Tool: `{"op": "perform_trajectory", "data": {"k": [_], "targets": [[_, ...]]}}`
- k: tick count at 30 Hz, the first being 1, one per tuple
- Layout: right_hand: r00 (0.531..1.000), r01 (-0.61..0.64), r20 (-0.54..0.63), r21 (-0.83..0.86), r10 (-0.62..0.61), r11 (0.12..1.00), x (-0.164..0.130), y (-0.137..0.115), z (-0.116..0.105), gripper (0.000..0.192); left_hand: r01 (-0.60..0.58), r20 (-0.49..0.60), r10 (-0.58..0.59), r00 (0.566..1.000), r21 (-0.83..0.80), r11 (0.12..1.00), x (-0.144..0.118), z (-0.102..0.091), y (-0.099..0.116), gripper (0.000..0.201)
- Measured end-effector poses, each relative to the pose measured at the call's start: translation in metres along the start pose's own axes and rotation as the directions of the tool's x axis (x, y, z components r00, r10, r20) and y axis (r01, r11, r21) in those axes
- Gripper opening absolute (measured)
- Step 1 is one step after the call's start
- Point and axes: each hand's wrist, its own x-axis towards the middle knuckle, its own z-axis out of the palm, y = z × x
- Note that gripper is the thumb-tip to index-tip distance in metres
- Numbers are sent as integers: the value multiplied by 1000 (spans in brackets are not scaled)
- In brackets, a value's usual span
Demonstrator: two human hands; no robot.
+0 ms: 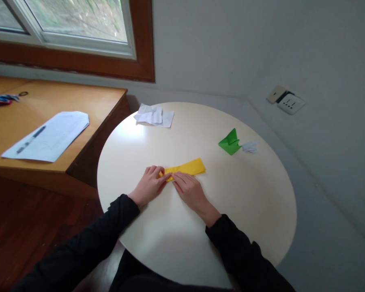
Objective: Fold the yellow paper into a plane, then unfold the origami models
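Note:
A long folded strip of yellow paper (190, 166) lies flat on the round white table (158, 235), its wider end to the right. My left hand (150, 183) is closed on the strip's left end, with thumb and curled fingers against the paper. My right hand (189, 190) rests beside it, its fingers together and their tips pressing on the paper's near edge. The fingertips of both hands nearly meet there. Part of the strip's left end is hidden under the fingers.
A folded green paper shape (230, 142) lies at the table's right, touching or close to a fringed white piece (250, 147). Creased white papers (153, 115) lie at the back. On the wooden desk (103, 97) are paper sheets (59, 132), a pen (31, 140) and scissors (7, 98).

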Motion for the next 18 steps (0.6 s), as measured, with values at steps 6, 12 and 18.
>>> {"op": "perform_trajectory", "data": {"k": [6,12,18], "targets": [[996,-48,-72,-3,48,999,3,3,0,22,39,-139,-51,989,-86,996,2,-6,5,17],[991,-78,-108,-8,77,997,6,6,-1,29,285,-235,-347,908,-259,923,8,1,15,12],[991,-24,-133,-90,12,996,9,3,-4,29,224,-239,-322,916,-362,905,9,5,16,13]]}}
